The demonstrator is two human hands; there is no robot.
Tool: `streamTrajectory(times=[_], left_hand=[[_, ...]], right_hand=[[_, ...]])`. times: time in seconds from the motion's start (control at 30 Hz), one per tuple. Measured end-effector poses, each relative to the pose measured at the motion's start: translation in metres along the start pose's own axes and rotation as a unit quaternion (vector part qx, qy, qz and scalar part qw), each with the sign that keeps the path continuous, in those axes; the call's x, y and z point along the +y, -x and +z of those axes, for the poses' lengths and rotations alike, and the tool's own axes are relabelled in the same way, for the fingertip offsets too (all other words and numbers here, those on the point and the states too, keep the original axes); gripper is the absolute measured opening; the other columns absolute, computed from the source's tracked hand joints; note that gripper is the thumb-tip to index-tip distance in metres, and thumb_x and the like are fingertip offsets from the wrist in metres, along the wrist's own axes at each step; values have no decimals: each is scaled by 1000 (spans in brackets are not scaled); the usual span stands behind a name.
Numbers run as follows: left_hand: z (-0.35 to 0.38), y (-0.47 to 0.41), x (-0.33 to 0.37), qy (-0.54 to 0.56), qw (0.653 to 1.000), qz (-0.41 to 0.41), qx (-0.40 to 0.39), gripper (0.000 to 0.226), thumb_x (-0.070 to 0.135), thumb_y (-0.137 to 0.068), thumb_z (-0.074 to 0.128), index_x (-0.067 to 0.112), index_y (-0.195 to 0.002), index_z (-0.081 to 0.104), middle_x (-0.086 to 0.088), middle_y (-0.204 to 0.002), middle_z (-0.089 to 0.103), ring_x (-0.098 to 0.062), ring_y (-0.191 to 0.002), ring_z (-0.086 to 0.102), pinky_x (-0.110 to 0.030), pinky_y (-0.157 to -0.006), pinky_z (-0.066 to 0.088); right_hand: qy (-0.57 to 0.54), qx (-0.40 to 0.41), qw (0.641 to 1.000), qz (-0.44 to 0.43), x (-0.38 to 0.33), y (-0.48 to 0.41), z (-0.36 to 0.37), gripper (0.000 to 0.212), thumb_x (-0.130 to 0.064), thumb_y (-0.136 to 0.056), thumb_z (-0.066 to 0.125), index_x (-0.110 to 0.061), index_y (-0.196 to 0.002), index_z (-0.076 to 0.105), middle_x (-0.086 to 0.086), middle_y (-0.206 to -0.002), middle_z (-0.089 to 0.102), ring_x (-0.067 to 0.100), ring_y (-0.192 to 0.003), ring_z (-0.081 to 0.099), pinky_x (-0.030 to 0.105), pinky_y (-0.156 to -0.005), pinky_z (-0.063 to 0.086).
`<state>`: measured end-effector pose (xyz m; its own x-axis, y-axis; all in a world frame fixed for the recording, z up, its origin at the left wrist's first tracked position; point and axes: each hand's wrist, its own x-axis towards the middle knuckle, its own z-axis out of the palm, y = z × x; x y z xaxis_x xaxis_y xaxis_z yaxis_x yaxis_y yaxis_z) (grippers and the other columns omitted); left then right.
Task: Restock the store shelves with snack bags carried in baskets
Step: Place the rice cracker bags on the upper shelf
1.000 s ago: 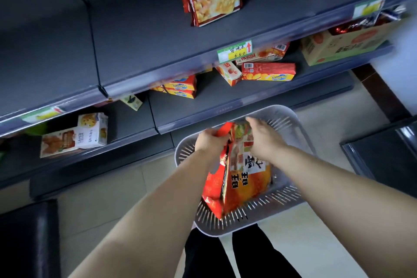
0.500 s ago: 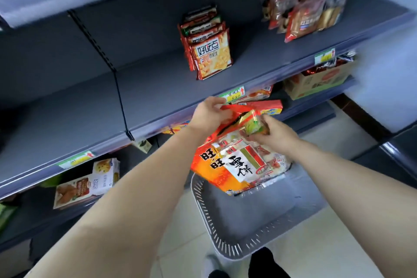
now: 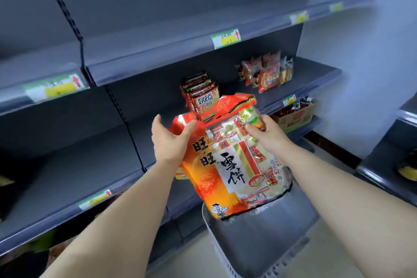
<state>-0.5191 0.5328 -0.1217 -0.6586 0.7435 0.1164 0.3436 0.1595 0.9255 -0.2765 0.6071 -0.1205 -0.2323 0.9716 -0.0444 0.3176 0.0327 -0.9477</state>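
Both grips are clamped on the top of one large snack bag (image 3: 228, 169): the left hand (image 3: 168, 140) pinches its upper left corner under the thumb, and the right hand (image 3: 268, 135) curls around its upper right corner. The bag hangs in the air in front of a tall grey shelving unit, level with the middle shelf (image 3: 90, 171) and directly above a grey slotted basket (image 3: 259, 239) on the floor. The bag is red and orange, with a clear window showing small wrapped packets. Just behind its top stands a stack of upright snack packs (image 3: 202, 95) on the middle shelf. Further right sits a cluster of smaller packets (image 3: 268, 72). A cardboard box (image 3: 295, 117) rests on the shelf below. Small green and yellow price labels (image 3: 226, 38) line the shelf fronts. The likely risks: the bag is slack and held only at the top, so its lower half could swing and topple the upright stack, or catch on the raised front lip of the shelf. The thin left pinch could also slip. Bare shelf board shows to the left of the stack, giving room to set the bag down. The upper shelf (image 3: 158, 52) juts out above, so the bag probably needs to go in below that edge.
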Motion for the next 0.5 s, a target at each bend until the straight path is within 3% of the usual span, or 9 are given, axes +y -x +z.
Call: streamTrajectory(times=[0.1, 0.2, 0.3, 0.37, 0.5], left_hand=[[-28, 6, 8, 102, 993, -63, -10, 113, 57, -66, 83, 17, -152, 20, -3, -146, 46, -15, -118, 55, -30, -93, 49], [-52, 23, 10, 109, 980, -137, -92, 82, 46, -72, 84, 11, -135, 45, -5, -119, 66, -16, -92, 71, -30, -69, 59], [-72, 43, 9, 110, 975, -160, -108, 68, 39, -74, 84, 15, -128, 51, -4, -112, 69, -23, -95, 71, -40, -79, 59], [-89, 54, 12, 145, 971, -170, -80, 64, 35, -76, 84, 16, -128, 51, -6, -115, 69, -29, -101, 68, -50, -89, 56], [-136, 66, 20, 190, 968, -161, -3, 58, 34, -76, 83, 18, -123, 53, -8, -114, 70, -33, -102, 69, -58, -90, 54]], right_hand=[[-78, 8, 997, 7, -20, 2, 8, 32, -40, -93, 63, -28, -120, 53, -10, -103, 64, 6, -91, 62, 25, -67, 47], [-164, -11, 986, 25, -40, 2, 17, 30, -41, -92, 63, -28, -118, 54, -2, -110, 68, 18, -97, 67, 42, -85, 55], [-231, -42, 972, 21, -61, 4, 29, 31, -42, -91, 65, -27, -116, 56, 2, -112, 70, 23, -99, 69, 48, -90, 55], [-247, -56, 967, 11, -77, 7, 40, 40, -42, -88, 69, -26, -122, 55, 2, -113, 70, 22, -99, 70, 50, -90, 55], [-281, -110, 953, -2, -99, 16, 69, 52, -38, -83, 76, -24, -127, 53, 1, -116, 69, 22, -102, 69, 49, -94, 53]])
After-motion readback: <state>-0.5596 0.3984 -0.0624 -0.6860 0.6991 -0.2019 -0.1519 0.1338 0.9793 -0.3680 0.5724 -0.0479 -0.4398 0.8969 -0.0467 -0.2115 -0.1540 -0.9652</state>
